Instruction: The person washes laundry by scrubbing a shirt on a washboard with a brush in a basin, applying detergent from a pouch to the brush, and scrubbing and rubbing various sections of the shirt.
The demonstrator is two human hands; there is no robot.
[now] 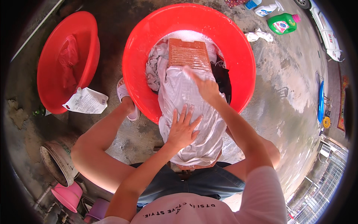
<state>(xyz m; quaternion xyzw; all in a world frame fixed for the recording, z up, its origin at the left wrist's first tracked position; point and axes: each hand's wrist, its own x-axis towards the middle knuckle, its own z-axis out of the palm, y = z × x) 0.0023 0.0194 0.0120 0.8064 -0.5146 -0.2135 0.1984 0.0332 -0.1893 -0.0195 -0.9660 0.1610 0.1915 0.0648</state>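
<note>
A wet, pale garment (195,152) is spread over a brown ridged washboard (188,53), which slopes from a large red basin (241,56) towards my lap. My left hand (183,128) presses flat on the cloth with its fingers apart. Higher up the board, my right hand (208,89) grips a pinkish scrubbing brush (190,74), blurred, with its pale bristles against the garment. Suds (187,34), grey clothes (153,70) and a black garment (222,79) lie in the basin around the board. Most of the board's lower part is hidden under the cloth.
At left stands a tilted red tub (46,70) with red cloth inside and a white pouch (86,101) against its rim. A green detergent bottle (282,23), a spray bottle (267,9) and a crumpled white cloth (258,35) lie at upper right. Buckets (67,196) stand at lower left.
</note>
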